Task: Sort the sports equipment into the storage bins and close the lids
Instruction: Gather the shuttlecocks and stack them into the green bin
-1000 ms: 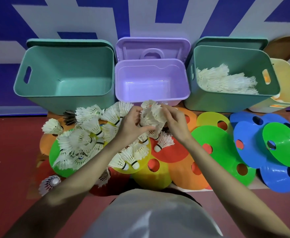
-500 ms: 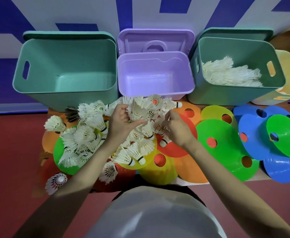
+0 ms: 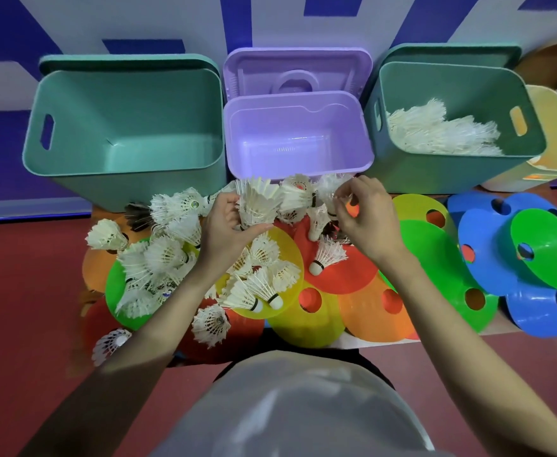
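Teal bin [image 3: 122, 120] at upper left of the frame stood open and held nothing visible; its lid leaned behind it. Second teal bin [image 3: 461, 166] at upper right already held a heap of white shuttlecocks [image 3: 442, 133]. Lilac bin [image 3: 298, 159] at upper centre was open, nothing visible inside, its lid [image 3: 297, 70] upright behind. Cream bin [image 3: 554, 140] at the far right edge was only partly in view; contents unclear. No lid was closed.

Judged progress: early to middle. Only one batch of shuttlecocks sorted; none of the flat disc cones [image 3: 435, 258] across centre and right were binned.

Loose shuttlecocks [image 3: 158, 258] lay scattered over the cones at centre left, many left to gather.

Left hand [image 3: 224, 232] was curled around a bundle of shuttlecocks [image 3: 257, 202], thumb below, feathers fanning up towards the lilac bin's front wall. Right hand [image 3: 366, 222], just beside that bundle, pinched at feathers of a neighbouring shuttlecock [image 3: 328, 189] with fingertips [image 3: 343, 194]; other fingers loosely bent.
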Tool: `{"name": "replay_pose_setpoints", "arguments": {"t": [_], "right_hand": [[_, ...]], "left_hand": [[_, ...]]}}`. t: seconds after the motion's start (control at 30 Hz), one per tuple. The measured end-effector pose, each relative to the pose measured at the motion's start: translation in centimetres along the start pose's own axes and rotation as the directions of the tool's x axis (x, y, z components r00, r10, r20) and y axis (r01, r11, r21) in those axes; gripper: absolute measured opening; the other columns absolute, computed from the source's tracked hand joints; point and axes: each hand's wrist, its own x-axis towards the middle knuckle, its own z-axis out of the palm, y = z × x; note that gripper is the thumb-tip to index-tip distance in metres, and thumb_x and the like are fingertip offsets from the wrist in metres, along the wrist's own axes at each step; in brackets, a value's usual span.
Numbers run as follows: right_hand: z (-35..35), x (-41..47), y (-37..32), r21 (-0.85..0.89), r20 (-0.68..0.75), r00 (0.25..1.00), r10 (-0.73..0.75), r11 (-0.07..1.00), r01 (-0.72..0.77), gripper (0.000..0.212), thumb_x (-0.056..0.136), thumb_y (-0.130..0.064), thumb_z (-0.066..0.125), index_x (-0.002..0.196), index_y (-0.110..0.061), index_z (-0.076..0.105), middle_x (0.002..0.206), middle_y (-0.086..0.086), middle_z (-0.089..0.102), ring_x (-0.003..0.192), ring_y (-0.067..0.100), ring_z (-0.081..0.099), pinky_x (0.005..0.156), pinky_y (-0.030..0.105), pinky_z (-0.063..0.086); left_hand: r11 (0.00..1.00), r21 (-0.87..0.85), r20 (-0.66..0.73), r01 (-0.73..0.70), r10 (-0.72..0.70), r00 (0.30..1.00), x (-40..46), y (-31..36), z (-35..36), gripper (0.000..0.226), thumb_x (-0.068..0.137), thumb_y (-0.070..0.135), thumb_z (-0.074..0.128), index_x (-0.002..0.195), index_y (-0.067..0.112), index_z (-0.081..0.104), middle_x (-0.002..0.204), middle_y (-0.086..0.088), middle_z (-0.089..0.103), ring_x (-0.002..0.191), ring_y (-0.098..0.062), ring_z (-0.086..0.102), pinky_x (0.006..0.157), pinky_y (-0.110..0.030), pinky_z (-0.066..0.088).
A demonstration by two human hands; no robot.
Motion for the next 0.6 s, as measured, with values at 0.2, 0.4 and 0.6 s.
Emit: {"name": "replay_pose_setpoints", "arguments": {"t": [0.2,0.4,0.6], "right_hand": [[-0.4,-0.7,0.0,0.193,-0.127,0.989,0.073,0.980,-0.048,0.005,0.087,-0.016,0.057,0.084,-0.013,0.056,0.080,0.000,0.056,0.071,0.018,0.050,0.065,0.040,0.045],[-0.2,-1.0,-2.5,0.409,-0.291,0.954,0.075,0.911,0.053,0.008,0.095,-0.015,0.058,0.090,-0.008,0.055,0.081,0.005,0.057,0.069,0.017,0.052,0.064,0.037,0.045],[1.9,-0.9,-3.4,0.357,-0.017,0.983,-0.184,0.917,0.178,0.009,0.093,-0.014,0.059,0.091,-0.006,0.061,0.086,0.003,0.062,0.075,0.017,0.056,0.068,0.034,0.047]], "left_hand": [[0.999,0.038,0.010,-0.032,0.031,0.999,-0.2,-0.3,-0.4,0.064,0.062,0.029,0.088,0.110,0.020,0.047,0.104,-0.002,0.062,0.095,-0.015,0.061,0.079,-0.015,0.050],[0.998,0.048,0.048,-0.047,0.045,0.998,-0.5,-0.1,-0.1,0.063,0.063,0.023,0.089,0.110,0.013,0.048,0.100,0.001,0.062,0.093,-0.016,0.061,0.079,-0.014,0.049],[0.997,0.054,0.079,-0.057,0.053,0.995,-0.9,0.2,0.3,0.061,0.063,0.018,0.090,0.107,0.014,0.048,0.097,0.014,0.059,0.087,0.009,0.059,0.077,-0.008,0.047]]}}
